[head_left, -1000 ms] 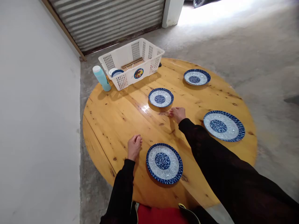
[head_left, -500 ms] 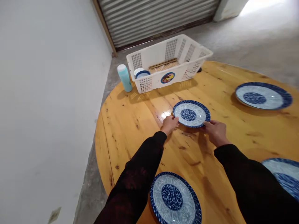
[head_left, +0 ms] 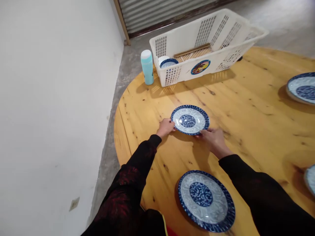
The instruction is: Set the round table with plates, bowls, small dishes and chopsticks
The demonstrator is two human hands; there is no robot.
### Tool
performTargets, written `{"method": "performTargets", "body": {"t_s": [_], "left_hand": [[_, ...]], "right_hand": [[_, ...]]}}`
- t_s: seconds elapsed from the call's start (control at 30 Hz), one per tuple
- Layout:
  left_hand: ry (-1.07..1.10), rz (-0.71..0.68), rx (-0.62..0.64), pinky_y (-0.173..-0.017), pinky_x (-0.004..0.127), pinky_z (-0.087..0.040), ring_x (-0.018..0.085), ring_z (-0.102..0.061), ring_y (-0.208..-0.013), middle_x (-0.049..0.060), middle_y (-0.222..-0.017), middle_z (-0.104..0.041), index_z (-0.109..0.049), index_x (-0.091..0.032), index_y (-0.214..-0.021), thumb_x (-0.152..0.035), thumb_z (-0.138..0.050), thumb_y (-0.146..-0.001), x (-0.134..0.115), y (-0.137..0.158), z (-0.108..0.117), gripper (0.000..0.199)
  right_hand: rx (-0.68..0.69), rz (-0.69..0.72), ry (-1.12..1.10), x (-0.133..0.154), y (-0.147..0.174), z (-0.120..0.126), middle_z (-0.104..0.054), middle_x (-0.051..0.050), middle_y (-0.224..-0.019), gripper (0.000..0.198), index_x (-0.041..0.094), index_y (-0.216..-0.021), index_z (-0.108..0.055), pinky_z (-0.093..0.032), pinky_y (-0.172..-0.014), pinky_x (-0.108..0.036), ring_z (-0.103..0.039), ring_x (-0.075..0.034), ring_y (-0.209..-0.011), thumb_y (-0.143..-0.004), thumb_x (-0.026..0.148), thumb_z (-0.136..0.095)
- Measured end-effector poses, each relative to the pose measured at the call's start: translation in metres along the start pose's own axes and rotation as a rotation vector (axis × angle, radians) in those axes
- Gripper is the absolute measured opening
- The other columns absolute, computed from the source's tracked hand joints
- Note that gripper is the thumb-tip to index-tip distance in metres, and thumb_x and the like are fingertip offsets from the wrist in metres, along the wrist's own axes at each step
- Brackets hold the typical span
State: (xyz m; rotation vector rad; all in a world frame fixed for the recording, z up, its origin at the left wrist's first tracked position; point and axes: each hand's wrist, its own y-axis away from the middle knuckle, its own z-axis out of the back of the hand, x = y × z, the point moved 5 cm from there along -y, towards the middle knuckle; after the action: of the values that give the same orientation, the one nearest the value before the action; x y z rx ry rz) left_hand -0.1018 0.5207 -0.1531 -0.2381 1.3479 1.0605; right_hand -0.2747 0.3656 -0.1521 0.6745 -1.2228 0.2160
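Both my hands hold a blue-and-white plate (head_left: 187, 120) by its rim, low over the wooden table; whether its base touches the wood I cannot tell. My left hand (head_left: 166, 127) pinches the left edge. At the lower right edge, my right hand (head_left: 213, 139) grips with the thumb on top and its other fingers partly hidden underneath. A second plate (head_left: 206, 200) with the same pattern lies nearer to me, below my right hand.
A white plastic basket (head_left: 184, 77) stands at the back, with a blue-rimmed dish (head_left: 168, 63) and wooden sticks (head_left: 192, 50) inside. Left of it is a light-blue bottle (head_left: 147, 68). More plates (head_left: 304, 88) sit at the right of the round table (head_left: 258, 131). A white wall (head_left: 56, 98) rises at left.
My hands have carried the plate leftward over the table, away from the plates on the right. The camera view has also shifted. Both hands keep their hold on the rim.
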Motion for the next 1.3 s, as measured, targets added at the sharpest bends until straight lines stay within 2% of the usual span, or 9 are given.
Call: {"method": "performTargets", "body": {"t_s": [0.1,0.23,0.33,0.43,0.63,0.83,1.0,1.3], "left_hand": [[0.034,-0.035,0.006,-0.060,0.021,-0.056,0.013,-0.068,-0.057,0.002,-0.066,-0.068,-0.063,-0.015,-0.069,-0.014,-0.059,-0.086,0.013,0.013,0.058,0.018],[0.002,-0.063,0.024,-0.058,0.020,-0.054,0.013,-0.067,-0.056,0.000,-0.061,-0.066,-0.061,-0.016,-0.066,-0.015,-0.061,-0.085,0.028,0.019,0.125,0.019],[-0.039,-0.091,0.057,-0.057,0.020,-0.053,0.014,-0.067,-0.055,0.000,-0.061,-0.065,-0.060,-0.017,-0.064,-0.016,-0.061,-0.084,0.036,0.019,0.163,0.020],[-0.050,-0.115,0.080,-0.056,0.021,-0.053,0.014,-0.066,-0.056,-0.001,-0.060,-0.064,-0.059,-0.017,-0.063,-0.016,-0.058,-0.083,0.040,0.016,0.191,0.020],[-0.065,-0.111,0.141,-0.058,0.022,-0.054,0.014,-0.065,-0.057,-0.001,-0.059,-0.062,-0.058,-0.016,-0.063,-0.016,-0.057,-0.084,0.050,0.008,0.223,0.021],[-0.057,-0.120,0.212,-0.060,0.022,-0.055,0.013,-0.063,-0.058,-0.002,-0.062,-0.060,-0.059,-0.016,-0.066,-0.016,-0.057,-0.086,0.057,0.002,0.244,0.020],[-0.072,-0.139,0.271,-0.059,0.023,-0.054,0.012,-0.060,-0.057,-0.003,-0.059,-0.056,-0.055,-0.016,-0.063,-0.017,-0.061,-0.087,0.056,0.001,0.265,0.025],[-0.130,-0.118,0.236,-0.060,0.021,-0.051,0.011,-0.060,-0.057,-0.002,-0.058,-0.060,-0.061,-0.014,-0.063,-0.018,-0.065,-0.084,0.055,-0.010,0.294,0.022]], "right_hand": [[0.008,-0.135,-0.069,0.008,0.037,-0.053,-0.068,-0.006,-0.060,0.020,0.018,-0.055,-0.061,-0.055,-0.049,-0.024,-0.064,-0.017,-0.050,-0.068,0.001,-0.062],[-0.024,-0.177,-0.129,0.015,0.082,-0.116,-0.066,-0.003,-0.058,0.021,0.017,-0.056,-0.061,-0.056,-0.049,-0.024,-0.064,-0.016,-0.051,-0.069,0.000,-0.063],[-0.089,-0.192,-0.176,0.014,0.108,-0.153,-0.065,-0.002,-0.058,0.019,0.016,-0.058,-0.060,-0.056,-0.050,-0.023,-0.064,-0.015,-0.051,-0.069,0.000,-0.064],[-0.140,-0.205,-0.202,0.014,0.124,-0.183,-0.064,0.000,-0.057,0.018,0.016,-0.060,-0.059,-0.055,-0.049,-0.021,-0.063,-0.014,-0.049,-0.068,0.000,-0.064],[-0.207,-0.239,-0.258,0.005,0.141,-0.222,-0.064,0.001,-0.059,0.016,0.016,-0.067,-0.059,-0.054,-0.050,-0.021,-0.062,-0.013,-0.049,-0.071,0.001,-0.064],[-0.238,-0.239,-0.281,-0.010,0.154,-0.248,-0.065,0.001,-0.061,0.017,0.019,-0.073,-0.058,-0.055,-0.051,-0.020,-0.064,-0.013,-0.053,-0.075,0.003,-0.063],[-0.240,-0.215,-0.307,-0.012,0.165,-0.267,-0.065,0.001,-0.062,0.017,0.018,-0.077,-0.058,-0.056,-0.051,-0.020,-0.066,-0.014,-0.054,-0.077,0.003,-0.066],[-0.167,-0.239,-0.320,-0.001,0.171,-0.296,-0.065,-0.001,-0.060,0.020,0.018,-0.074,-0.056,-0.056,-0.053,-0.022,-0.068,-0.017,-0.057,-0.077,0.000,-0.065]]}}
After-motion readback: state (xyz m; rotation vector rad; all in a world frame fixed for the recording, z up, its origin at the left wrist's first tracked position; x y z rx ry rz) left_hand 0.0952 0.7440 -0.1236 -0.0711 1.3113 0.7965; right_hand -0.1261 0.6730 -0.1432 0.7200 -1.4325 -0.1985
